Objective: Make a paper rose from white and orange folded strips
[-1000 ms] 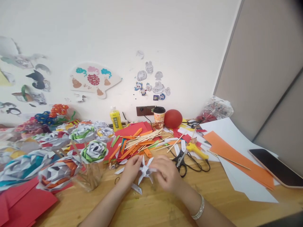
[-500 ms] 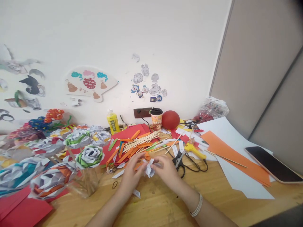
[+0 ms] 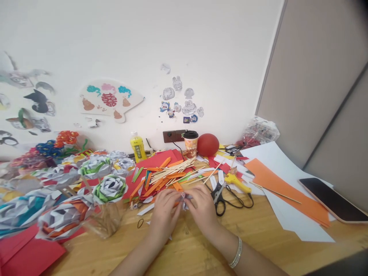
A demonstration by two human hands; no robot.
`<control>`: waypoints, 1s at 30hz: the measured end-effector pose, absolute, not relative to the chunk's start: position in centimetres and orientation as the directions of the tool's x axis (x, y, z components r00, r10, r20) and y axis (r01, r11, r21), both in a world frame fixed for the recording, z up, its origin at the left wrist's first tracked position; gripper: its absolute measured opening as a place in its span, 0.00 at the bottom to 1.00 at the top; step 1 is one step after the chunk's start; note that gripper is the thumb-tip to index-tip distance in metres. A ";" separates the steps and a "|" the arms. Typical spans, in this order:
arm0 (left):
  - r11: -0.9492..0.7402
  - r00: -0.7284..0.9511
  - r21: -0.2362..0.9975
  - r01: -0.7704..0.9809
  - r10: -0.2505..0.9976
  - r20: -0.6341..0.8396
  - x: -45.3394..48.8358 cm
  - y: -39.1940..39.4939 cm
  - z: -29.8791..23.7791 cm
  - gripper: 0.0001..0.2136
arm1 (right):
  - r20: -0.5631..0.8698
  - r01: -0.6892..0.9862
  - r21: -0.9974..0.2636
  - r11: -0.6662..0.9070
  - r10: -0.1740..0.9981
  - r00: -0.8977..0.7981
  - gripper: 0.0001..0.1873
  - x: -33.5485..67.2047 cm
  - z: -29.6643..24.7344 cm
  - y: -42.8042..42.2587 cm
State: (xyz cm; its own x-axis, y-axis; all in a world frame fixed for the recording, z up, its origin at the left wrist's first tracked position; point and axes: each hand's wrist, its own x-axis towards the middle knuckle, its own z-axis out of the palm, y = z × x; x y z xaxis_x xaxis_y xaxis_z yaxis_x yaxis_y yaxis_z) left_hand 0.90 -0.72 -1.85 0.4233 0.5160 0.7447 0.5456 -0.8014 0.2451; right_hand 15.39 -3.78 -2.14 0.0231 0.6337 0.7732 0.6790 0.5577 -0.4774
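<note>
Between the fingertips of both hands is a small piece of folded white paper [image 3: 184, 205], mostly covered by the fingers. My left hand [image 3: 165, 212] pinches it from the left, and my right hand [image 3: 202, 211] pinches it from the right, with a sparkling bracelet on that wrist. Black-handled scissors [image 3: 219, 199] lie just beyond my right hand. Right behind both hands spreads a pile of wooden sticks [image 3: 174, 170] and orange folded strips [image 3: 156, 188]. A small black rubber band [image 3: 140, 223] rests on the wood left of my left hand.
Folded paper flowers [image 3: 110, 188] fill the left side, some standing in a clear container [image 3: 105, 222]. A yellow glue gun [image 3: 237, 182] with its cord, white sheets [image 3: 287, 214], orange paper [image 3: 287, 191] and a phone [image 3: 333, 199] lie right. A bottle [image 3: 138, 147], cup [image 3: 191, 145] and red balloon [image 3: 208, 145] stand behind.
My hands have drawn closer together over the folded white paper, so less of it shows. My left hand has shifted slightly right and its fingers have closed in.
</note>
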 end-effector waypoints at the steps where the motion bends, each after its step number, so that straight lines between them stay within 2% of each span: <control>1: -0.803 0.418 0.258 0.538 0.519 0.746 0.9 -0.8 -1.8 0.09 | 0.774 0.672 -0.489 0.557 0.632 0.040 0.07 15.4 -2.2 -3.8; 6: -0.806 0.410 0.323 0.496 0.545 0.732 0.9 -1.1 -1.4 0.07 | 0.760 0.653 -0.529 0.542 0.645 0.080 0.05 15.4 -2.2 -4.0; 12: -0.746 0.356 0.465 0.477 0.648 0.674 1.2 -1.4 -1.1 0.05 | 0.740 0.619 -0.571 0.539 0.665 0.103 0.05 15.5 -2.3 -3.9; 15: -0.729 0.337 0.496 0.472 0.669 0.663 1.3 -1.4 -1.0 0.06 | 0.735 0.606 -0.578 0.546 0.672 0.095 0.06 15.6 -2.1 -3.8; 23: -0.771 0.416 0.448 0.452 0.627 0.659 0.8 -1.1 -0.3 0.04 | 0.723 0.568 -0.581 0.584 0.690 0.030 0.06 15.9 -1.5 -3.7; 30: -0.808 0.567 0.446 0.384 0.588 0.577 -0.1 -1.4 1.7 0.02 | 0.664 0.459 -0.666 0.589 0.748 0.003 0.07 16.3 -1.5 -3.6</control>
State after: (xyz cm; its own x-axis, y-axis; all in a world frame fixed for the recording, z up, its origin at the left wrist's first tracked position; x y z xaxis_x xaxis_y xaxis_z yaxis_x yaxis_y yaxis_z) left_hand -0.11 -1.39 1.68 0.5667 0.5883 0.5769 0.3844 -0.8080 0.4464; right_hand 16.33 -3.60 -1.48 0.0028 0.7482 0.6635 0.4587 0.5886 -0.6657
